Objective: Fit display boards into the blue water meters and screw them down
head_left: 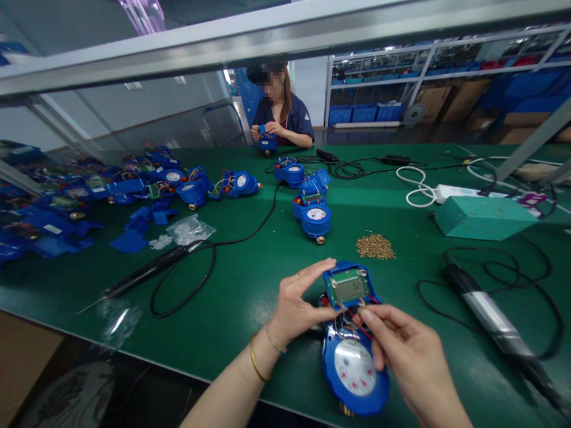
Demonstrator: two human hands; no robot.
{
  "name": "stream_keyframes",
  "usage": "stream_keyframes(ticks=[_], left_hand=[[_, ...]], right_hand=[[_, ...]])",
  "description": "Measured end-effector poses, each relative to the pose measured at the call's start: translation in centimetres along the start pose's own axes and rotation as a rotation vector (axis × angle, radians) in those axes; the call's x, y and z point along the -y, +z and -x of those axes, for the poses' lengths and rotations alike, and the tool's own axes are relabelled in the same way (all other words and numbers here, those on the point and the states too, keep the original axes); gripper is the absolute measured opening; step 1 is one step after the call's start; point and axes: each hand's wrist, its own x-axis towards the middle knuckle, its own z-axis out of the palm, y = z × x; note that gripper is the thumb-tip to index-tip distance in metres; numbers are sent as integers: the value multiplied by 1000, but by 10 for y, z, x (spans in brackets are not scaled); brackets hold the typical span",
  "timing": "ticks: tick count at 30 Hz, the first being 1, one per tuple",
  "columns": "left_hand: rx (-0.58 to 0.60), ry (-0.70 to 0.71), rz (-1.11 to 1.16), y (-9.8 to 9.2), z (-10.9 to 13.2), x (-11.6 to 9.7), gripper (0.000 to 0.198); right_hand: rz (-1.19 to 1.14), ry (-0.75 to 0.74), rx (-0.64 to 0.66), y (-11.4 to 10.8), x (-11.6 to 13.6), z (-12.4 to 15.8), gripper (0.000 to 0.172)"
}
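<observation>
A blue water meter (329,364) with a round white dial lies at the table's near edge. Above the dial, its blue display housing (331,292) is tilted up, with a green circuit board and small LCD screen (350,289) inside. My left hand (297,303) grips this housing from the left, fingers at its upper edge and thumb along the lower edge. My right hand (408,348) has thumb and forefinger pinched at the thin red and yellow wires (363,326) below the board. The fingertips partly cover the wire ends.
A pile of small brass screws (375,246) lies beyond the meter. Electric screwdrivers with cords lie left (147,268) and right (495,321). More meters (312,217) stand ahead and at left. A teal box (486,217) sits right. Across the table, a person (285,119) handles another meter.
</observation>
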Motion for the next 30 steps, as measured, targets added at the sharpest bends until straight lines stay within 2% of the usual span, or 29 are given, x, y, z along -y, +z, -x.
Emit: stream_keyframes(ticks=[4, 9, 14, 23, 30], left_hand=[[-6, -139, 75, 4, 3, -3, 64], [-20, -297, 312, 12, 7, -4, 62], [-54, -409, 505, 17, 8, -2, 61], [-68, -448, 543, 16, 11, 0, 65], [-115, -486, 589, 25, 15, 6, 69]], right_hand=[[-5, 9, -38, 4, 2, 1, 46], [-51, -6, -98, 10, 3, 1, 43], [-41, 26, -110, 16, 9, 2, 50], [-22, -21, -136, 12, -8, 5, 47], [3, 7, -119, 15, 1, 5, 48]])
